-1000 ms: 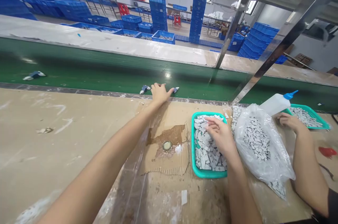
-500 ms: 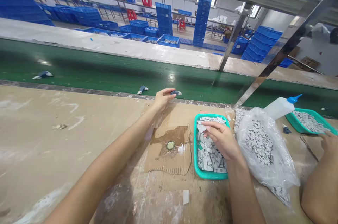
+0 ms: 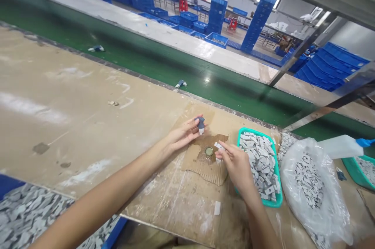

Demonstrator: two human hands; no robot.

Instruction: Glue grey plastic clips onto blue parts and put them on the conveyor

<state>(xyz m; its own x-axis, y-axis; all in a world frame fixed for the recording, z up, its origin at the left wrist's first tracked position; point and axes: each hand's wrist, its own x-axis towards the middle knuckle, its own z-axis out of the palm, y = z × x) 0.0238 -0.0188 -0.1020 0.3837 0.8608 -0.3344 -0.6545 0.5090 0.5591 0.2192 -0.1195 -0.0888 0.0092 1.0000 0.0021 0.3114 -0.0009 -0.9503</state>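
Between thumb and fingers, my left hand (image 3: 185, 133) holds a small dark blue and white plastic part (image 3: 200, 124) above the worktable. My right hand (image 3: 236, 161) pinches a small flat white piece (image 3: 218, 145) just right of a round metal cap (image 3: 209, 151). That cap lies on a wet-stained piece of cardboard (image 3: 202, 169). Beside my right wrist stands a turquoise basket (image 3: 279, 190) full of similar white pieces. One more flat white piece (image 3: 217, 208) lies near the table's front edge.
A green conveyor belt (image 3: 140, 65) runs behind the table, carrying blue-and-white parts (image 3: 181, 83). To the right are a clear bag (image 3: 336, 210) of small pieces, a white squeeze bottle (image 3: 341, 146) and a second turquoise basket (image 3: 356, 172). A blue crate (image 3: 115, 231) of pieces sits lower left.
My left hand has come back from the belt's edge with the blue-and-white part. My right hand has left the basket with a white piece, moving left to the cardboard. The view has shifted.
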